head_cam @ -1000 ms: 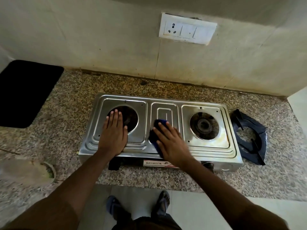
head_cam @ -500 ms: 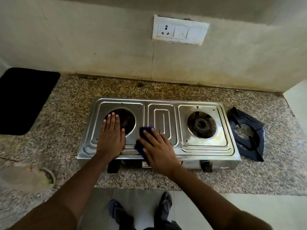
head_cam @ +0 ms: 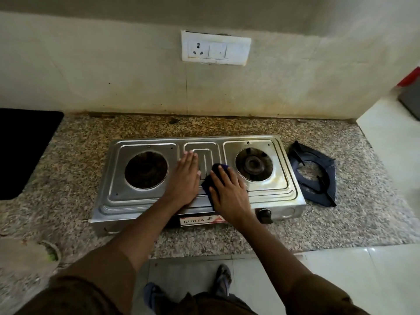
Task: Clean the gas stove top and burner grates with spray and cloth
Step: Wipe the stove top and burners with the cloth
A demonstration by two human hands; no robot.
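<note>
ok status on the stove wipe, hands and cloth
Left hand flat on stove top. Right hand pressing blue cloth on centre panel. Burner grate off, on counter; nothing blocking.

Silver stove (head_cam: 261, 189), dark blue cloth (head_cam: 208, 183), speckled granite counter (head_cam: 341, 223), black grate (head_cam: 314, 178)

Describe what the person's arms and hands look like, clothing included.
Both hands, left hand and right hand, are bare: no gloves, rings or watch visible. Forearms are uncovered; brown sleeves are pushed up toward the elbows on both arms.
</note>
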